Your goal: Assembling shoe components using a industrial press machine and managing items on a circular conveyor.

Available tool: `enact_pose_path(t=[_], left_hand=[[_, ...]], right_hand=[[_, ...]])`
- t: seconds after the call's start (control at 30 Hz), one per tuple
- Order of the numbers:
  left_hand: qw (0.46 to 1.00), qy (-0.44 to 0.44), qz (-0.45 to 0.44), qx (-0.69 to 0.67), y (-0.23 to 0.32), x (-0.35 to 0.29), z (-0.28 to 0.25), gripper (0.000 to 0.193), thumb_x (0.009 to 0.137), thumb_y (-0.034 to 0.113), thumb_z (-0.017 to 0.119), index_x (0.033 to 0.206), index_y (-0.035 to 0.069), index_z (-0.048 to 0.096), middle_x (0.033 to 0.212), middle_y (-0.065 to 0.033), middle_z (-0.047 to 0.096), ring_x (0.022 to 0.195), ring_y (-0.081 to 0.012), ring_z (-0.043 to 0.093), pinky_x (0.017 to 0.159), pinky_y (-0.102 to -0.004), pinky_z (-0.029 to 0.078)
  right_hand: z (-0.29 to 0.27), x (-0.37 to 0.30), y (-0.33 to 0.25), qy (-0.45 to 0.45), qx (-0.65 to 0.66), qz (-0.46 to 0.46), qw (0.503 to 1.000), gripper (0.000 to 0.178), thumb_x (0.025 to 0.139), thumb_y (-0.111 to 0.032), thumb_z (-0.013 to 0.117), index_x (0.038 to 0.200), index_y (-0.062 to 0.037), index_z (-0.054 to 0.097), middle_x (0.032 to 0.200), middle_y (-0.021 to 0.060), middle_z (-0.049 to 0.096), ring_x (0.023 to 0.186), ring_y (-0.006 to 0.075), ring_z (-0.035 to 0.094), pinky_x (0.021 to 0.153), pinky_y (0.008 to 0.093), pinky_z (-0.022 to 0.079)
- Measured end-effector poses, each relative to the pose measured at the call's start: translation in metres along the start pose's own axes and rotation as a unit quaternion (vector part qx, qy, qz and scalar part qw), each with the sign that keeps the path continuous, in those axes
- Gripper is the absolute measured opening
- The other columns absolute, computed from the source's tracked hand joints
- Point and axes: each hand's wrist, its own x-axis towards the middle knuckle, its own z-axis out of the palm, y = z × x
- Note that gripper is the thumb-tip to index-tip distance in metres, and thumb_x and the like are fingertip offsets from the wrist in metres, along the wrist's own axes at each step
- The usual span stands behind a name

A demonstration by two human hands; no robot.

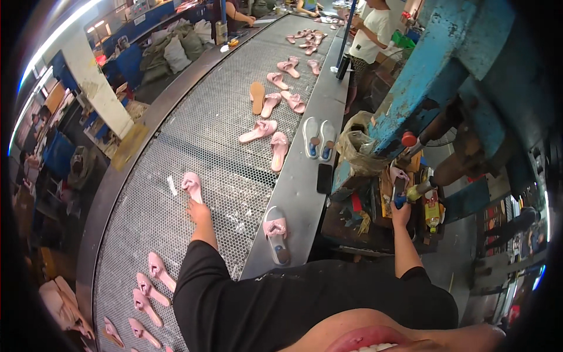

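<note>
On the perforated conveyor, my left hand (199, 211) has its fingers at the heel end of a pink slipper (190, 183) with a knotted strap. The fingertips are partly hidden, but they appear closed on it. Off to the right, my right hand (401, 212) is closed around the heel end of another slipper (400, 179), which has a pink strap and a dark footbed. This one lies within the blue press, and a small blue piece shows by my fingers. A single slipper with a grey footbed (275, 234) rests on the metal ledge between my arms.
Several pink slippers (278, 149) lie farther up the conveyor (176, 141), with more (146, 287) at lower left. Grey-white footbeds (318, 139) and a black phone (324, 178) sit on the metal ledge (305, 193). The blue press frame (404, 88) rises at right. A co-worker (370, 35) stands beyond.
</note>
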Motion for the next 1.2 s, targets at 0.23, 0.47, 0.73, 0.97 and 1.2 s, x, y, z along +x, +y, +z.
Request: enact_pose_path(t=[0.23,0.47,0.73,0.97,1.2], left_hand=[[0.984,-0.012,0.157,-0.085,0.006,-0.086,0.008,0.035,0.076,0.009,0.065,0.108,0.001,0.051,0.101,-0.0157,0.062,0.092,-0.0332,0.062,0.082,-0.0431,0.048],[0.396,-0.43,-0.212,-0.783,-0.032,-0.229,-0.009,0.035,0.092,0.015,0.057,0.123,0.003,0.049,0.106,-0.0196,0.063,0.088,-0.0318,0.065,0.075,-0.0393,0.055],[0.314,-0.776,-0.051,-0.545,0.073,-0.358,-0.035,0.043,0.083,0.004,0.057,0.124,-0.003,0.045,0.119,-0.0224,0.057,0.107,-0.0353,0.061,0.088,-0.0455,0.053],[0.571,-0.456,-0.036,-0.681,0.119,-0.318,-0.027,0.045,0.091,0.044,0.053,0.115,0.006,0.052,0.1,-0.0095,0.062,0.091,-0.0262,0.063,0.076,-0.0383,0.054],[0.633,-0.498,0.331,-0.492,0.147,-0.44,0.007,0.041,0.092,0.027,0.061,0.124,0.008,0.045,0.106,-0.0074,0.058,0.095,-0.0184,0.057,0.083,-0.0329,0.048]], right_hand=[[0.028,-0.035,0.013,0.124,0.029,-0.035,0.991,0.063,0.061,-0.02,0.083,0.109,0.0046,0.05,0.105,0.0235,0.057,0.102,0.0413,0.054,0.088,0.0465,0.042],[-0.01,-0.178,-0.042,-0.02,0.28,-0.06,0.958,0.067,0.061,-0.012,0.08,0.121,-0.0032,0.052,0.103,0.0131,0.059,0.099,0.0289,0.059,0.088,0.0375,0.045],[0.004,-0.216,-0.147,-0.246,0.435,-0.183,0.847,0.061,0.067,-0.012,0.078,0.122,-0.0033,0.053,0.12,0.012,0.058,0.112,0.0212,0.054,0.095,0.034,0.042],[-0.035,-0.21,-0.115,-0.329,0.447,-0.269,0.787,0.049,0.065,-0.008,0.074,0.105,-0.0065,0.047,0.129,0.0109,0.055,0.118,0.0243,0.051,0.101,0.0365,0.037],[-0.052,-0.195,-0.079,-0.306,0.411,-0.177,0.84,0.053,0.07,-0.01,0.072,0.117,-0.0046,0.047,0.129,0.0116,0.052,0.12,0.0214,0.046,0.105,0.0373,0.033]])
